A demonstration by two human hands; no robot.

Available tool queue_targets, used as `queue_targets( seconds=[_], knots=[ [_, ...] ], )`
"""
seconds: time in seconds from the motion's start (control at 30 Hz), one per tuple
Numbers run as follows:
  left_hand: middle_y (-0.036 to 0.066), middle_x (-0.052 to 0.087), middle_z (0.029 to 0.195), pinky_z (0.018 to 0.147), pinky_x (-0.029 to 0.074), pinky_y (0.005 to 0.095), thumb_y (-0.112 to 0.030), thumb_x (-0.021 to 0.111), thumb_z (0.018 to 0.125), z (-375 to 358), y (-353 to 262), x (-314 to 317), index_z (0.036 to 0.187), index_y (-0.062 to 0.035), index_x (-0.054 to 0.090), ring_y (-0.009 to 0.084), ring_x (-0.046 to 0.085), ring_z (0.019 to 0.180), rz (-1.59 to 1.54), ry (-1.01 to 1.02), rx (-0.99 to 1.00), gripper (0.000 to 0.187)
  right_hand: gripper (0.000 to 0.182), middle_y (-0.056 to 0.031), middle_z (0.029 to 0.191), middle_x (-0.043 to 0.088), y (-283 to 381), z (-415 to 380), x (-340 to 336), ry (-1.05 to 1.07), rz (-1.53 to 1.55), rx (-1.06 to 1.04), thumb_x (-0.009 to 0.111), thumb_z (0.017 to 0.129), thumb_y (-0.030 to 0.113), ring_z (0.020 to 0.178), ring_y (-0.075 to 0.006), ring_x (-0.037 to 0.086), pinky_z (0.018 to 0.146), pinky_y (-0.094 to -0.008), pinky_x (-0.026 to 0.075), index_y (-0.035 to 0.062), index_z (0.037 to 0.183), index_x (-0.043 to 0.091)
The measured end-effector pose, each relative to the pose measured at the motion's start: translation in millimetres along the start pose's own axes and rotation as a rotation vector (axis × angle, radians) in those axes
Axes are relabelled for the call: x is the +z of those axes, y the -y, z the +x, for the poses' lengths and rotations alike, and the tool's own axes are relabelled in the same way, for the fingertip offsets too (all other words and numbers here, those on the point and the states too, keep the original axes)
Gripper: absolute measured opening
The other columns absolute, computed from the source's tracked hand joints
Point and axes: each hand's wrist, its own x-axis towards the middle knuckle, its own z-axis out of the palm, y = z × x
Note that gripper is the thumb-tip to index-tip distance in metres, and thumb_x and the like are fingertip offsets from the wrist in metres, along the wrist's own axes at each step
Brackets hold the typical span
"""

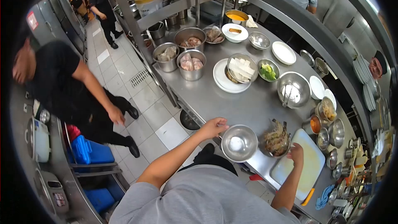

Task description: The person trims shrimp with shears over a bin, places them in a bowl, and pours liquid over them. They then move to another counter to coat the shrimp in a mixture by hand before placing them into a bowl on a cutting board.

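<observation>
My left hand (213, 127) is closed at the left rim of a shiny metal bowl (239, 143), which has nothing in it and sits over the front edge of the counter. Just right of it stands a second metal bowl heaped with raw shrimp (277, 137), dark and whiskered. At that bowl's right rim my right hand (295, 154) has its fingers curled, seemingly gripping the edge; the fingertips are partly hidden. Under my right forearm lies a pale cutting board (304, 157). A knife with a yellow handle (308, 197) rests by the board's near edge.
On the steel counter (199, 101) stand metal pots of bagged meat (191, 64), a bowl of white slices (241, 69), a bowl of greens (268, 70) and a large mixing bowl (293, 90). A co-worker in black (68, 79) stands on the left; an overhead shelf (286, 8) crosses the back.
</observation>
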Motion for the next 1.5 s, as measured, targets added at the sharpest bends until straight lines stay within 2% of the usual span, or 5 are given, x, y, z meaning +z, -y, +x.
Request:
queue_targets(
  seconds=[0.6,0.77,0.87,0.97,1.5],
  knots=[
    [0.001,0.060,0.084,0.050,0.042,0.0281,-0.015,0.062,0.093,452,-69,-592,0.126,-0.0101,0.058,0.0111,0.049,0.058,0.068,-0.840,0.245,0.033,0.026,0.0060,0.072,0.049,174,-154,174,-0.154,0.297,0.080,0.059,0.095,0.005,0.056,-0.0016,0.040,0.045,-0.0184,0.032,0.0047,0.121,0.062],
    [0.006,0.059,0.107,0.059,0.050,0.0369,-0.030,0.063,0.091,543,-83,-624,0.141,-0.0114,0.050,0.0176,0.057,0.081,0.397,-0.752,-0.227,0.056,0.022,0.0059,0.071,0.049,160,-220,226,-0.458,0.388,0.285,0.058,0.096,0.007,0.054,-0.0014,0.039,0.044,-0.0190,0.031,0.0059,0.118,0.063],
    [0.006,0.061,0.113,0.069,0.052,0.0360,-0.030,0.065,0.089,674,-9,-742,0.141,-0.0112,0.050,0.0192,0.060,0.088,0.124,-0.417,0.183,0.057,0.021,0.0065,0.070,0.049,149,-254,253,-0.545,0.302,0.458,0.059,0.096,0.008,0.054,-0.0019,0.040,0.044,-0.0194,0.033,0.0076,0.117,0.063],
    [0.016,0.070,0.086,0.066,0.050,0.0457,-0.034,0.052,0.096,688,-27,-752,0.114,-0.0022,0.067,0.0263,0.064,0.072,1.187,-0.571,0.429,0.039,0.019,0.0064,0.068,0.049,136,-276,274,-0.592,0.241,0.596,0.060,0.096,0.009,0.052,-0.0024,0.041,0.044,-0.0202,0.034,0.0074,0.114,0.065],
    [0.018,0.069,0.118,0.094,0.047,0.0421,-0.052,0.068,0.087,541,-82,-616,0.117,-0.0014,0.070,0.0334,0.065,0.105,1.047,-0.908,-0.046,0.059,0.022,0.0043,0.070,0.053,152,-247,284,-0.615,0.265,0.385,0.062,0.098,0.017,0.057,-0.0040,0.046,0.050,-0.0207,0.038,0.0042,0.115,0.065]
  ],
)
